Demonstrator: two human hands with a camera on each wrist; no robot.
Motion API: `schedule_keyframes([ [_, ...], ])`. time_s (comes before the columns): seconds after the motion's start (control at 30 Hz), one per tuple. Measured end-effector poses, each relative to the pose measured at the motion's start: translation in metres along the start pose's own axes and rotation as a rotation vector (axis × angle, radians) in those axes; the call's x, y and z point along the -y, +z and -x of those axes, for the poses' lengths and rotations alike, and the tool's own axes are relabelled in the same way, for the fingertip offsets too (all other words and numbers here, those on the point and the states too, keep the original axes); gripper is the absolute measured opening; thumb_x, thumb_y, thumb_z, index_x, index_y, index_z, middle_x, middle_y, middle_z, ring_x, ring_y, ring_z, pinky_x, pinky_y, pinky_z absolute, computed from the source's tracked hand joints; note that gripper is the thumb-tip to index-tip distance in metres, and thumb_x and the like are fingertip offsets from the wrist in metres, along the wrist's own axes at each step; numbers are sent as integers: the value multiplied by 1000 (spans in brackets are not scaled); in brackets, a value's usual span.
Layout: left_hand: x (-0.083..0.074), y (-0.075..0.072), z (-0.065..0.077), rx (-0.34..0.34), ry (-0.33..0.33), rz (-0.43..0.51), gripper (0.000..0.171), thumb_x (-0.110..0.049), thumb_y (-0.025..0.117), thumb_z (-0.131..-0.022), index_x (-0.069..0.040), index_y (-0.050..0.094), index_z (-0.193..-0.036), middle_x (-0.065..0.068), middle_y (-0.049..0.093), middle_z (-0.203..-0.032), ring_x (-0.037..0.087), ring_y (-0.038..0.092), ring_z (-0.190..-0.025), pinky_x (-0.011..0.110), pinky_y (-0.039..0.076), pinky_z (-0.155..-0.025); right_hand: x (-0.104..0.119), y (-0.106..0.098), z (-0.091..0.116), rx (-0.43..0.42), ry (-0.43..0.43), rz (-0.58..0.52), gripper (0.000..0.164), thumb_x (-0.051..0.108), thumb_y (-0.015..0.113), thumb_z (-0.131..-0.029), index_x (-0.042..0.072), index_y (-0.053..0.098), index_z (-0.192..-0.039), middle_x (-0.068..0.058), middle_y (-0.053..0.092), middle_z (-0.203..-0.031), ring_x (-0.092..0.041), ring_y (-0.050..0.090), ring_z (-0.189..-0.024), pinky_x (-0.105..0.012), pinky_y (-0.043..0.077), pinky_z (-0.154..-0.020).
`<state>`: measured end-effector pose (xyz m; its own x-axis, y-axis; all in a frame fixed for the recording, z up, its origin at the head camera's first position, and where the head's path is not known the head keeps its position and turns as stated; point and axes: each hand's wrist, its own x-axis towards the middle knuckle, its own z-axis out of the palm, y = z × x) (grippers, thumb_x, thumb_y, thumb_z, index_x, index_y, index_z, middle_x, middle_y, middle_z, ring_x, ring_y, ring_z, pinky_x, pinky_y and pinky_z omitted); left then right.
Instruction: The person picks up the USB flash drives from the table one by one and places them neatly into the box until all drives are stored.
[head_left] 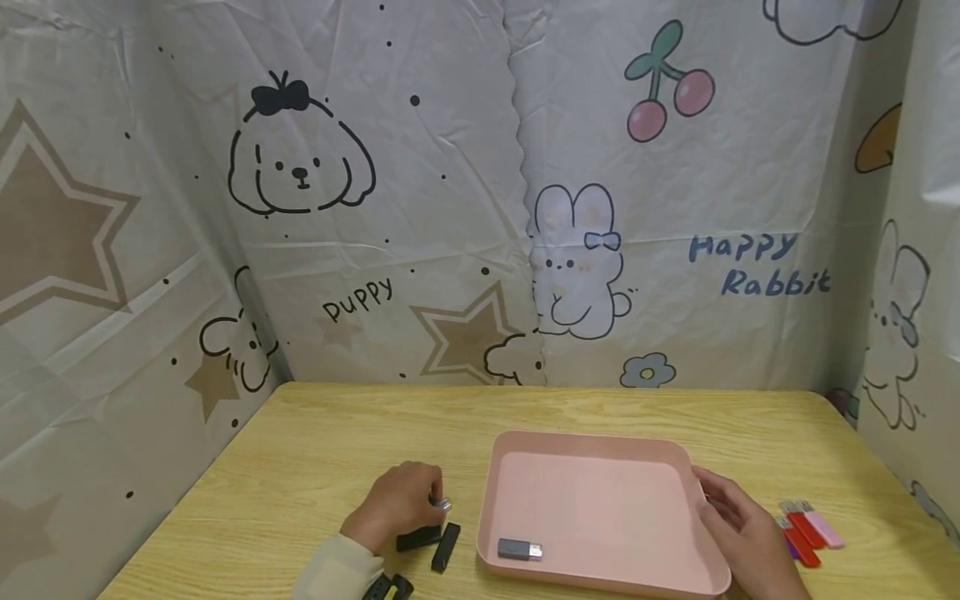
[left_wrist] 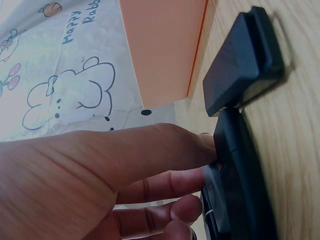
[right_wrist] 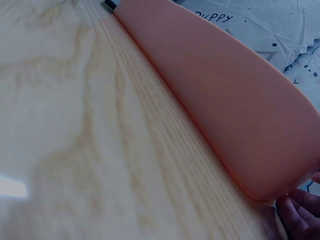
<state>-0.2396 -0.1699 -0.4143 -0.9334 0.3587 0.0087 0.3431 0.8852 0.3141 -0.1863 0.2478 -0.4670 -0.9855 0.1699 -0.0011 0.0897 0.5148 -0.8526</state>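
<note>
A pink tray (head_left: 592, 500) stands on the table with a grey USB flash drive (head_left: 513, 549) lying in its front left corner. My right hand (head_left: 738, 529) grips the tray's right rim, thumb over the edge and fingers outside the wall. Left of the tray, my left hand (head_left: 401, 500) pinches a USB flash drive whose metal connector (head_left: 446, 504) shows past the fingers; its body is mostly hidden. Just below that hand lie two black USB flash drives (head_left: 446, 547), and the left wrist view shows a black drive (left_wrist: 242, 62) close by the thumb.
Several red, pink and purple USB flash drives (head_left: 806, 533) lie right of my right hand. Small black and yellow items (head_left: 388, 587) show beside the left sleeve, partly cut off. A patterned cloth (head_left: 450, 208) hangs behind and beside the wooden table (head_left: 315, 442).
</note>
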Motion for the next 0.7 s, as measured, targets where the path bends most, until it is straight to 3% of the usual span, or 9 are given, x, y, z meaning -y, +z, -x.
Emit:
schedule_keyframes([
  [0.23, 0, 0, -2, 6, 2, 19, 21, -16, 80, -74, -14, 59, -70, -5, 54, -71, 13, 47, -62, 30, 40, -53, 0, 0, 0, -1, 9, -1, 52, 34, 50, -101, 10, 41, -146, -21, 46, -142, -36, 49, -126, -30, 48, -93],
  [0.7, -8, -6, 0, -57, 11, -11, 19, -18, 79, -76, -14, 60, -74, -4, 49, -74, 14, 44, -64, 31, 38, -55, 2, 2, 0, -4, 30, -18, 51, 32, 50, -101, 10, 40, -146, -20, 46, -143, -35, 48, -126, -34, 45, -95],
])
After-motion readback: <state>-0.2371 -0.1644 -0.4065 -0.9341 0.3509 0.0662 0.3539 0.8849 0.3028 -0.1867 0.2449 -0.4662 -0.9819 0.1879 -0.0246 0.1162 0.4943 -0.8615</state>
